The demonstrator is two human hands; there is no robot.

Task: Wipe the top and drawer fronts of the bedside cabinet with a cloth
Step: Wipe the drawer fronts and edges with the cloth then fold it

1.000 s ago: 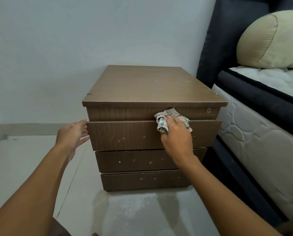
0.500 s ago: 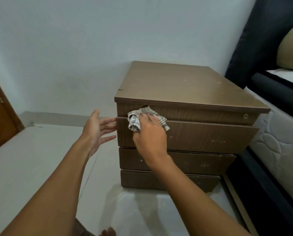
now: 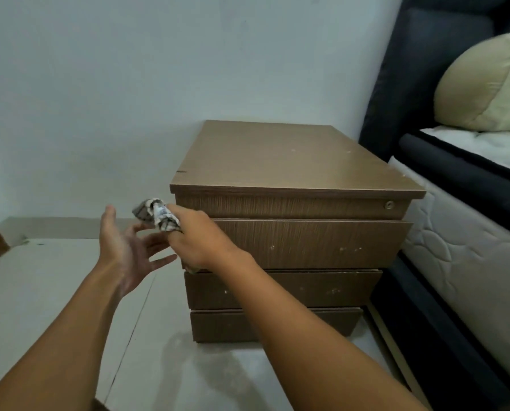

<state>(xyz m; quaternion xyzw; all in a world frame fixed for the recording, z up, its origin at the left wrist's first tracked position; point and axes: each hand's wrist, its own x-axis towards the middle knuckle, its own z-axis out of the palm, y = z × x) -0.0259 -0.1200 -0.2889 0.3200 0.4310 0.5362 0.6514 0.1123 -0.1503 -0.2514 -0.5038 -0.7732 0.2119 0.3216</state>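
Here the cabinet (image 3: 295,185) stands on pale floor (image 3: 55,280) between wall and bed (image 3: 467,232). The right hand (image 3: 200,241), clutching the cloth (image 3: 155,213), has slid to the drawer's left corner; left hand (image 3: 126,250) spread, empty.

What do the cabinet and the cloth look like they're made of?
Cabinet: probably laminated board with a brown wood-grain print and a matte, faintly sheened finish; the chipped notch at its top left edge suggests veneer over board, not solid wood. Cloth: soft woven fabric, checked, crumpled in the right hand.
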